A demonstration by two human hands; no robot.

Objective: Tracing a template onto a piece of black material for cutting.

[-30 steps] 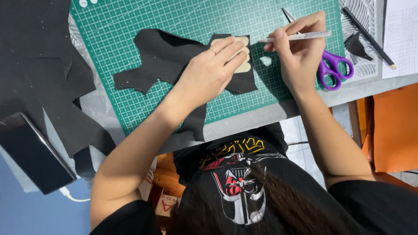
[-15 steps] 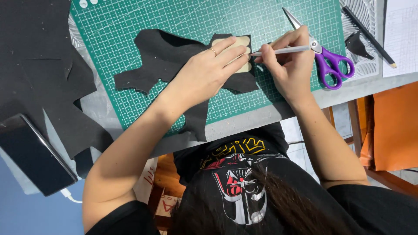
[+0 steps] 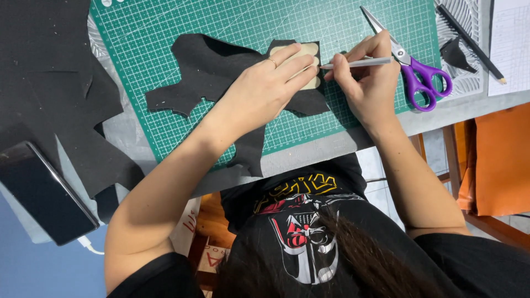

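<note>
My left hand (image 3: 270,83) lies flat, fingers spread, pressing a small tan template (image 3: 307,55) onto a ragged piece of black fabric (image 3: 215,74) on the green cutting mat (image 3: 232,22). My right hand (image 3: 367,83) grips a silver pen (image 3: 359,63), whose tip touches the right edge of the template beside my left fingertips. Most of the template is hidden under my left hand.
Purple-handled scissors (image 3: 417,69) lie on the mat just right of my right hand. A black pencil (image 3: 469,41) and a paper sheet (image 3: 510,44) are at the far right. More black fabric (image 3: 49,88) and a dark phone (image 3: 44,193) lie at the left. An orange chair seat (image 3: 499,160) is below right.
My right hand has shifted slightly left with the pen, bringing its tip against the template's edge. My left hand stays pressed on the template.
</note>
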